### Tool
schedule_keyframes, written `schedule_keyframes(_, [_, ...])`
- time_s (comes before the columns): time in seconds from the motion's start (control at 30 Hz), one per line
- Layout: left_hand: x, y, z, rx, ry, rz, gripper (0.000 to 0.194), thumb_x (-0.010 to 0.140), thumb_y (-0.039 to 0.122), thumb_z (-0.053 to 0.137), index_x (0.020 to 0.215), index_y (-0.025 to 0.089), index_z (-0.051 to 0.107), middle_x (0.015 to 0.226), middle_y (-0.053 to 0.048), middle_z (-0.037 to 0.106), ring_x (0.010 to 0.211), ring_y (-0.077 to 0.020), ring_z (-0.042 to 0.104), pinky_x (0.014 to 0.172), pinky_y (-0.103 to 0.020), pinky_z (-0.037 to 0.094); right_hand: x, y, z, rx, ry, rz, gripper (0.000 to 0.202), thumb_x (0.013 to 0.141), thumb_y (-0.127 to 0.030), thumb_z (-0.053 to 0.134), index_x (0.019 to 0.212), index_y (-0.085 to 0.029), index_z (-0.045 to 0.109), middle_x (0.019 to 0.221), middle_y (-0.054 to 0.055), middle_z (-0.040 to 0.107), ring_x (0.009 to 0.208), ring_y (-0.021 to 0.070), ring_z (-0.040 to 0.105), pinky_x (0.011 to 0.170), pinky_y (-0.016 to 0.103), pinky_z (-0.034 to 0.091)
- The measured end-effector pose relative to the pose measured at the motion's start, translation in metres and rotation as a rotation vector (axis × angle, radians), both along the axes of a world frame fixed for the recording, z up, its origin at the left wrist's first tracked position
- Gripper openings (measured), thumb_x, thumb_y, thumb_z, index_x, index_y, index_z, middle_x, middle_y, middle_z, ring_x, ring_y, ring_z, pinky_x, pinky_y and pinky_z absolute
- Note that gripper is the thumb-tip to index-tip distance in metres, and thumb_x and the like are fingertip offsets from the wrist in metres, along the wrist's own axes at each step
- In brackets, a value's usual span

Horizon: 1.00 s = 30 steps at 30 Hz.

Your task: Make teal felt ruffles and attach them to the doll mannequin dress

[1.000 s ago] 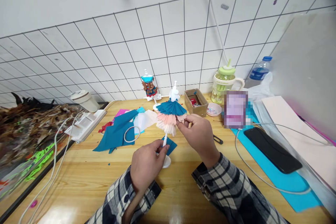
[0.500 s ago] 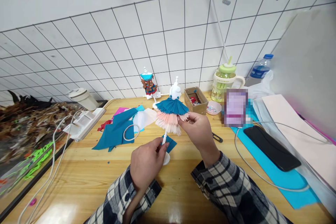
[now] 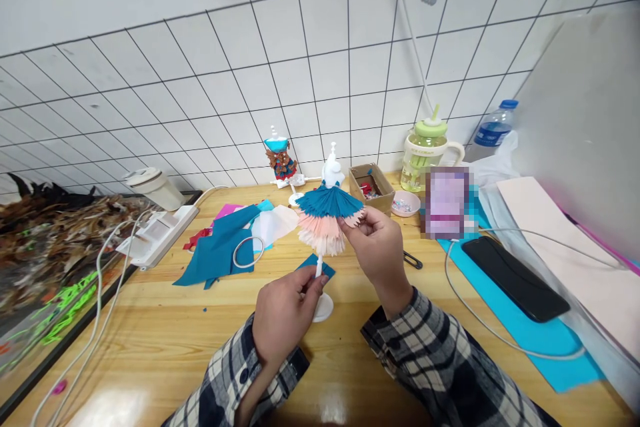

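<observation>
A small white dress form (image 3: 332,172) on a stand wears a pleated paper skirt (image 3: 327,203), teal on top with peach and cream layers below. My left hand (image 3: 287,303) is closed around the stand's thin white pole, under the skirt. The round white base (image 3: 324,308) shows just beside that hand. On the right edge of the skirt, my right hand (image 3: 376,240) pinches the peach pleats between thumb and fingers. A teal paper piece (image 3: 306,265) lies on the table behind the left hand.
Teal paper (image 3: 215,250) and a bangle-like ring (image 3: 249,252) lie left. Behind are another dressed form (image 3: 281,160), a cardboard box (image 3: 383,200) and a pink dish (image 3: 406,203). A green-lidded jug (image 3: 425,153), black phone (image 3: 515,279) and cable are right; a power strip (image 3: 160,237) and feathers (image 3: 65,233) left.
The stand has tilted slightly and its base has come further into view, to the right of my left hand. My left hand has shifted a little right and down; the right still pinches the skirt.
</observation>
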<state>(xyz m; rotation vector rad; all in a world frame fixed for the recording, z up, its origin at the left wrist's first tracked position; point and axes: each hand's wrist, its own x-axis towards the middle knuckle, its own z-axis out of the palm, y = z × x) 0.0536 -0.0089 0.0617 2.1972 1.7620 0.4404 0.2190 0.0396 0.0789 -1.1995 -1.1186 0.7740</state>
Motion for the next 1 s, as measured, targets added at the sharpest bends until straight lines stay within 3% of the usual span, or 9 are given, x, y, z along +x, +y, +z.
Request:
schedule_keyframes(0.2, [-0.006, 0.001, -0.001, 0.039, -0.007, -0.065, 0.032, 0.092, 0.045, 0.043, 0.091, 0.025, 0.068, 0.077, -0.003, 0.073, 0.075, -0.019, 0.067, 0.063, -0.025, 0.039, 0.004, 0.002, 0.0, -0.005, -0.082, 0.038, 0.023, 0.072, -0.036, 0.067, 0.064, -0.019, 0.053, 0.052, -0.007, 0.032, 0.048, 0.0082, 0.028, 0.046, 0.023, 0.023])
schedule_keyframes(0.3, [-0.01, 0.004, -0.001, 0.068, 0.011, -0.101, 0.033, 0.092, 0.044, 0.042, 0.09, 0.024, 0.069, 0.079, -0.003, 0.073, 0.076, -0.0192, 0.067, 0.065, -0.026, 0.04, 0.003, 0.004, -0.002, 0.049, 0.026, 0.024, 0.023, 0.069, -0.03, 0.069, 0.075, -0.021, 0.049, 0.061, -0.006, 0.044, 0.056, 0.0106, 0.042, 0.053, 0.022, 0.035])
schedule_keyframes(0.4, [-0.015, 0.007, -0.001, 0.113, 0.06, -0.137, 0.032, 0.093, 0.042, 0.042, 0.09, 0.024, 0.069, 0.077, -0.003, 0.073, 0.074, -0.019, 0.067, 0.064, -0.026, 0.04, 0.002, 0.008, -0.007, 0.045, 0.173, 0.021, 0.038, 0.064, -0.023, 0.072, 0.085, -0.024, 0.04, 0.072, -0.006, 0.051, 0.063, 0.0115, 0.051, 0.059, 0.023, 0.042])
schedule_keyframes(0.63, [-0.022, 0.01, -0.004, 0.236, 0.143, -0.271, 0.032, 0.094, 0.037, 0.041, 0.083, 0.019, 0.065, 0.072, -0.005, 0.068, 0.071, -0.0196, 0.063, 0.066, -0.028, 0.04, 0.0, 0.015, -0.02, 0.0, 0.247, 0.203, 0.044, 0.065, -0.027, 0.072, 0.092, -0.024, 0.038, 0.081, -0.004, 0.054, 0.069, 0.0128, 0.056, 0.062, 0.025, 0.047])
schedule_keyframes(0.73, [-0.017, 0.009, -0.008, 0.129, 0.029, -0.234, 0.031, 0.093, 0.037, 0.042, 0.079, 0.02, 0.064, 0.071, -0.003, 0.068, 0.07, -0.0172, 0.063, 0.063, -0.025, 0.04, -0.004, 0.011, -0.022, 0.102, 0.097, 0.071, 0.037, 0.07, -0.022, 0.067, 0.096, -0.023, 0.042, 0.079, -0.004, 0.053, 0.066, 0.0127, 0.055, 0.06, 0.025, 0.047])
schedule_keyframes(0.87, [-0.009, 0.009, -0.014, -0.056, -0.209, -0.163, 0.03, 0.093, 0.036, 0.045, 0.076, 0.021, 0.064, 0.066, 0.002, 0.068, 0.063, -0.0125, 0.062, 0.06, -0.021, 0.039, -0.007, 0.003, -0.022, 0.447, -0.385, -0.227, 0.028, 0.076, -0.016, 0.061, 0.102, -0.023, 0.055, 0.089, 0.003, 0.057, 0.083, 0.0172, 0.058, 0.073, 0.031, 0.049])
schedule_keyframes(1.0, [-0.009, 0.011, -0.018, -0.088, -0.316, -0.116, 0.029, 0.092, 0.038, 0.047, 0.077, 0.021, 0.065, 0.065, 0.003, 0.067, 0.063, -0.0116, 0.06, 0.061, -0.02, 0.04, -0.004, -0.001, -0.02, 0.6, -0.585, -0.287, 0.022, 0.081, -0.017, 0.061, 0.103, -0.023, 0.061, 0.09, 0.004, 0.064, 0.087, 0.0178, 0.06, 0.079, 0.031, 0.05])
